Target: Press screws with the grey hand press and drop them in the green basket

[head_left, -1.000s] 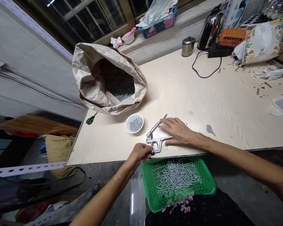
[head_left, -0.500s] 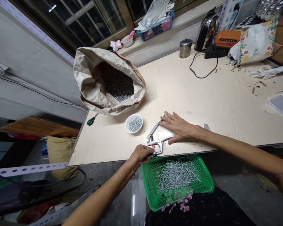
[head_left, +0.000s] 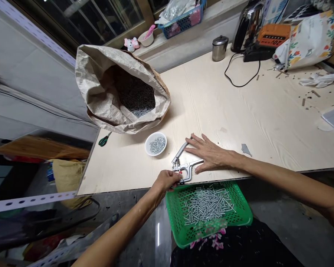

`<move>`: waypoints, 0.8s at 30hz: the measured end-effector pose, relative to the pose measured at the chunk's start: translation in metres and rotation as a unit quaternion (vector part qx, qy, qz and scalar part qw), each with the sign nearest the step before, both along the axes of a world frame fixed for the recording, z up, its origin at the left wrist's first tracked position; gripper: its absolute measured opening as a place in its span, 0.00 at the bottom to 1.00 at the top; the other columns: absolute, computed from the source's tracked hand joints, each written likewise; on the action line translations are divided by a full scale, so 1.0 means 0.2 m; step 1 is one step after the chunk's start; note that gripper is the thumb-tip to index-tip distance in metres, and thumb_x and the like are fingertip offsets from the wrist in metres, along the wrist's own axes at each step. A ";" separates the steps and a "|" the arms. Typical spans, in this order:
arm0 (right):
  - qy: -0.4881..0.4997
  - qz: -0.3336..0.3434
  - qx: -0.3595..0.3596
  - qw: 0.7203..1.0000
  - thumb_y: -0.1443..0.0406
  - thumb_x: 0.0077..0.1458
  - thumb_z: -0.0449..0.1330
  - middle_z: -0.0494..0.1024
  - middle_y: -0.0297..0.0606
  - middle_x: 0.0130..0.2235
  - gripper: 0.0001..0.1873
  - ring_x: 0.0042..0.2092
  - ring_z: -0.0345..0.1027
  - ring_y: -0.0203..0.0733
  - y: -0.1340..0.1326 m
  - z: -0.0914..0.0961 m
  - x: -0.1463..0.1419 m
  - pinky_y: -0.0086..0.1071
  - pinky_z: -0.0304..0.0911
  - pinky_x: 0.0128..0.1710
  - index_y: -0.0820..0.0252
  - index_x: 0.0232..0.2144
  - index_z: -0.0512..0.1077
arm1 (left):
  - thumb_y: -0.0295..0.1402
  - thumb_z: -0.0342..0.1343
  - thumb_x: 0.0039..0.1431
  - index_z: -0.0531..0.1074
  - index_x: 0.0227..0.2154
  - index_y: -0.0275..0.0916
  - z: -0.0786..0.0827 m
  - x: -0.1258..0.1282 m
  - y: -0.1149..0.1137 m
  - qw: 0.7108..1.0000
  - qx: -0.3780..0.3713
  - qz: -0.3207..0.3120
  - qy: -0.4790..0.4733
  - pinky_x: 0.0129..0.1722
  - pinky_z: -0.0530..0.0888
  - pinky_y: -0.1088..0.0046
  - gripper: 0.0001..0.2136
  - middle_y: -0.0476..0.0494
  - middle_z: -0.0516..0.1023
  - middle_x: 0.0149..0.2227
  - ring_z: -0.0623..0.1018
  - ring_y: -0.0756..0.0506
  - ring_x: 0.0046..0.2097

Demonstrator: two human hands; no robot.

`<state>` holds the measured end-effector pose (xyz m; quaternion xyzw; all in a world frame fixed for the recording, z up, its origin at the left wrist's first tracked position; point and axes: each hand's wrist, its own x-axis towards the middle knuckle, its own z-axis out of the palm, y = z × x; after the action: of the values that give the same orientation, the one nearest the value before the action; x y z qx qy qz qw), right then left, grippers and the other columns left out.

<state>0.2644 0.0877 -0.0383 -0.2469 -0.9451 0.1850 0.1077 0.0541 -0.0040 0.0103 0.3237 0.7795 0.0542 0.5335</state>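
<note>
A silver snap-fastener hand press [head_left: 187, 167], like pliers with two handles and a spring, lies near the table's front edge. My left hand [head_left: 168, 180] is closed in a pinch at its jaw, beside a small red part; whatever the fingertips hold is too small to name. Over the spread handles rests my right hand [head_left: 208, 152], fingers stretched apart, fingertips on the upper handle and thumb by the lower one. A white bowl [head_left: 147, 149] of small metal pieces stands behind the press. Just below the table edge, a green basket [head_left: 176, 237] holds many slim metal pieces.
A large woven sack [head_left: 86, 85] full of small dark pieces stands at the back left. Green-handled scissors [head_left: 103, 141] lie at the left edge. A lidded metal canister [head_left: 219, 50], an electric kettle [head_left: 241, 33] and a black cable [head_left: 236, 86] are at the back right.
The camera view has shifted slightly, so the sack and bowl appear a little further left and higher. Both hands keep about the same place at the press.
</note>
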 end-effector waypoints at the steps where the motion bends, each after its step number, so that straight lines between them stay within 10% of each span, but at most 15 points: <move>1: 0.006 0.002 -0.001 1.000 0.39 0.44 0.61 0.47 0.52 0.66 0.49 0.66 0.34 0.65 0.00 0.00 0.00 0.66 0.40 0.59 0.56 0.61 0.55 | 0.43 0.64 0.38 0.70 0.19 0.35 0.00 0.00 0.00 1.000 0.000 -0.007 0.001 0.20 0.61 0.77 0.15 0.54 0.64 0.15 0.64 0.53 0.21; 15: -0.048 0.036 -0.008 0.998 0.39 0.40 0.63 0.50 0.57 0.65 0.57 0.65 0.34 0.68 0.13 0.00 0.04 0.68 0.40 0.56 0.60 0.64 0.49 | 0.43 0.63 0.38 0.71 0.22 0.34 0.00 0.01 -0.01 1.000 0.008 0.009 0.008 0.21 0.63 0.77 0.15 0.54 0.65 0.17 0.65 0.52 0.22; 24: -0.056 0.033 0.007 0.998 0.47 0.41 0.66 0.67 0.51 0.49 0.43 0.48 0.58 0.56 0.16 0.09 -0.01 0.46 0.59 0.44 0.66 0.54 0.62 | 0.44 0.63 0.38 0.70 0.20 0.35 0.00 0.02 -0.02 1.000 0.014 0.008 0.016 0.21 0.64 0.77 0.16 0.54 0.64 0.17 0.64 0.52 0.22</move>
<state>0.2623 0.1190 -0.0196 -0.2249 -0.9585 0.1678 0.0501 0.0576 -0.0074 0.0101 0.3259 0.7899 0.0644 0.5155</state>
